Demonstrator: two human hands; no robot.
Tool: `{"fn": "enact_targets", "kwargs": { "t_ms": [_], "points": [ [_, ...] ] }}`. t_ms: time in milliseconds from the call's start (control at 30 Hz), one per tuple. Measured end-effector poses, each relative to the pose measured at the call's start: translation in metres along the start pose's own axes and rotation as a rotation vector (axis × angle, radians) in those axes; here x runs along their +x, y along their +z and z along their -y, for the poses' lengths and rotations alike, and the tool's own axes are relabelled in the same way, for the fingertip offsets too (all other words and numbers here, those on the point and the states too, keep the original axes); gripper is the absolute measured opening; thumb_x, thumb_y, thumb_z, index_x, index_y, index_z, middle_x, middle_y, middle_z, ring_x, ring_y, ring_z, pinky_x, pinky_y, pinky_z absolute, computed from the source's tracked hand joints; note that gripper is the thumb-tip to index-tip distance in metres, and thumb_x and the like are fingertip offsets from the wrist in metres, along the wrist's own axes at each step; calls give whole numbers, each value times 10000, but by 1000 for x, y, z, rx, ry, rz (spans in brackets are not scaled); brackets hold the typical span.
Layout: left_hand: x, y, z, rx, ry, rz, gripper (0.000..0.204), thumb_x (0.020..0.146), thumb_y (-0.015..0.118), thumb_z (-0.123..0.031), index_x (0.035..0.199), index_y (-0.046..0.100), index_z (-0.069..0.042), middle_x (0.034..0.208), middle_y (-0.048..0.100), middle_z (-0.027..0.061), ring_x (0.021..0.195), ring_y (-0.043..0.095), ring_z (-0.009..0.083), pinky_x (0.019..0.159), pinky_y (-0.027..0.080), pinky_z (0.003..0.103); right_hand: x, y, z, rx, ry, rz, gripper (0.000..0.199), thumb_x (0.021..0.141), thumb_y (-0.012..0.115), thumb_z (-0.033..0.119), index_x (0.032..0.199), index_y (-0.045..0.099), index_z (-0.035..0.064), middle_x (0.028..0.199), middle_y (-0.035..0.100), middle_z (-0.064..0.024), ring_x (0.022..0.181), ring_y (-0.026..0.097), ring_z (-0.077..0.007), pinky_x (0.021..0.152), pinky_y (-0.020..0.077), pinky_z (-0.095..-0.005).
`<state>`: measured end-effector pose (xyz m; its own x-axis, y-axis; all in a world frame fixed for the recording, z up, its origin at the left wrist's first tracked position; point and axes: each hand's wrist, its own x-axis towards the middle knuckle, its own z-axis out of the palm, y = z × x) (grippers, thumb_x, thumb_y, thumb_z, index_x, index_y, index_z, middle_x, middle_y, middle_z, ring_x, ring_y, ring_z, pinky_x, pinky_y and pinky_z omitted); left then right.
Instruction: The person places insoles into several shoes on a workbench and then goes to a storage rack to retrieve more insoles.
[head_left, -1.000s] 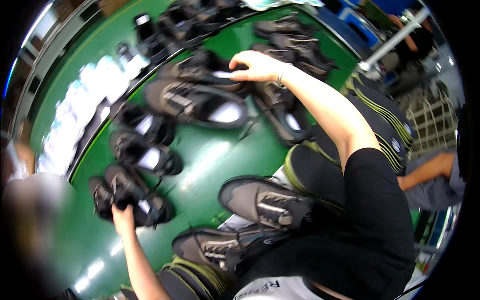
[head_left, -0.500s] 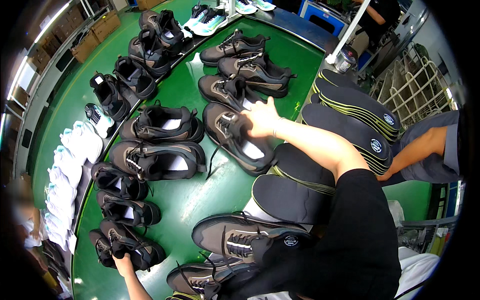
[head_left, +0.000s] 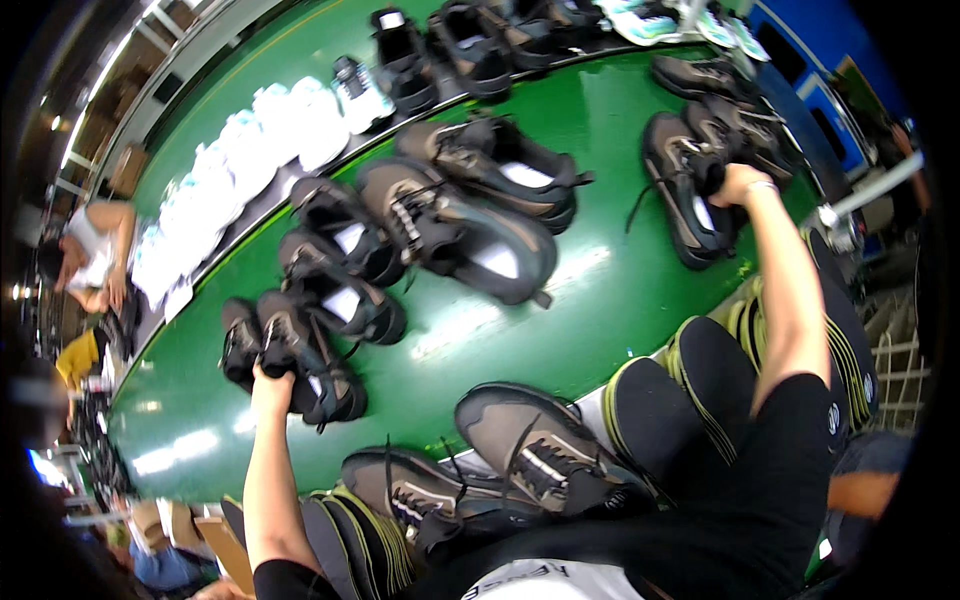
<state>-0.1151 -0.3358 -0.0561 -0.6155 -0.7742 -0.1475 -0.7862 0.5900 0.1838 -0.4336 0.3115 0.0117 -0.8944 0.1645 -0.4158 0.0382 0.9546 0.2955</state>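
With its fingers closed at the collar, my left hand grips a dark brown and black lace-up sneaker at the left of the green table; a matching sneaker lies against it. My right hand is closed on the collar of another such sneaker at the far right, its lace hanging to one side and a white patch showing inside. More brown sneakers press up behind that one. Between my hands lie two pairs, the nearest a large brown sneaker.
Stacks of black insoles with yellow-green edges line the near right side. Two brown sneakers lie close to my body. White shoes and dark ones fill the far ledge. A person sits at the left.
The view has swung round, shifting the table's contents. My right hand, earlier spread over a sneaker, now grips its collar. My left hand stays at its sneaker.
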Motion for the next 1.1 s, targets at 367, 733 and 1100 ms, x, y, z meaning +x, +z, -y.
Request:
{"fn": "enact_targets", "kwargs": {
  "t_ms": [367,733,1100],
  "points": [
    [-6,-7,-9,72,-63,50,750,635,594,-309,1247,290,0,966,574,230,915,558,341,793,435,391,-93,-10,278,234,-619,-353,503,587,566,358,1046,588,154,1182,445,-194,1132,386,-356,914,268,-491],
    [-4,-11,-8,82,-60,33,652,652,596,-303,1157,336,17,877,602,210,830,592,332,726,468,385,-32,-12,162,283,-320,-306,340,618,563,223,873,615,2,908,590,-225,892,571,-322,793,437,-372],
    [-5,-16,-10,82,-90,30,592,649,596,-342,1080,365,-8,857,603,206,832,590,341,730,460,401,-189,-79,421,185,-997,-232,764,617,617,480,1136,439,-51,993,560,-218,952,557,-261,810,430,-356]
  ]
}}
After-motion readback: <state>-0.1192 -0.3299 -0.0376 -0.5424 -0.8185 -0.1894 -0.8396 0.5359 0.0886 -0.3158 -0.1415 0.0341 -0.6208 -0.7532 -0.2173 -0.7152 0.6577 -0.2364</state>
